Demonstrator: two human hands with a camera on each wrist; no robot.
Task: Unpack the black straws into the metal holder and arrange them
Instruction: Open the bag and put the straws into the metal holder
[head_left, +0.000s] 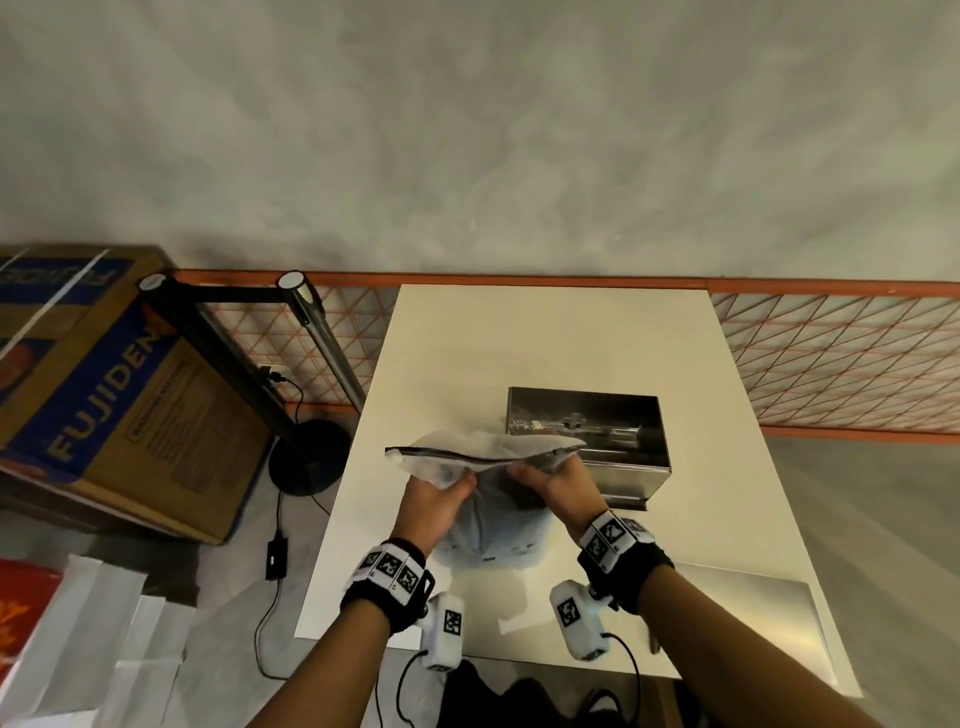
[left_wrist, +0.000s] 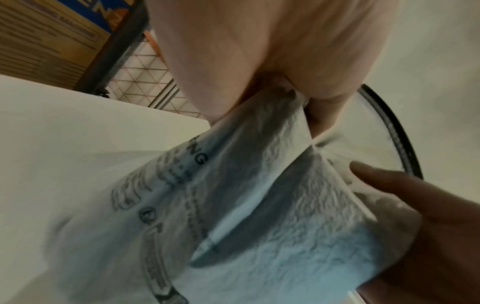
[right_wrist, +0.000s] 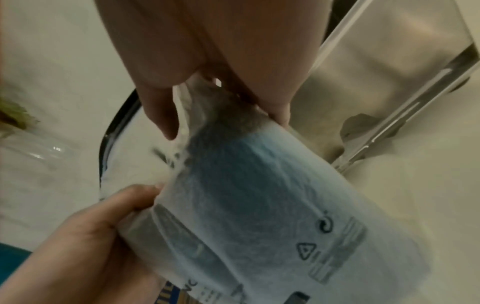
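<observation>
Both hands grasp a frosted white plastic bag (head_left: 483, 462) at its upper part. The left hand (head_left: 434, 506) pinches the film between thumb and fingers; the left wrist view shows the fold caught between them. The right hand (head_left: 558, 480) likewise pinches the bag near the 3 o'clock end of its mouth. The mouth, edged by a dark strip, stretches from 9 to 3 o'clock above the two grips. The body of the bag hangs below and between the hands, toward 6 o'clock, with printed marks on the film. A dark mass shows through the film in the right wrist view (right_wrist: 233, 164); it is probably the black straws, though no single straw can be made out.

The metal holder (head_left: 589, 441), a shiny rectangular box, stands on the table at 1 o'clock from the right hand, just behind the bag.

The white table (head_left: 519, 338) carries a flat metal sheet (head_left: 743, 613) at 5 o'clock. Behind the table runs an orange mesh fence (head_left: 831, 353) against a grey wall. On the floor at 9 o'clock stand a cardboard box (head_left: 114, 395) and a black barrier post (head_left: 218, 353).
</observation>
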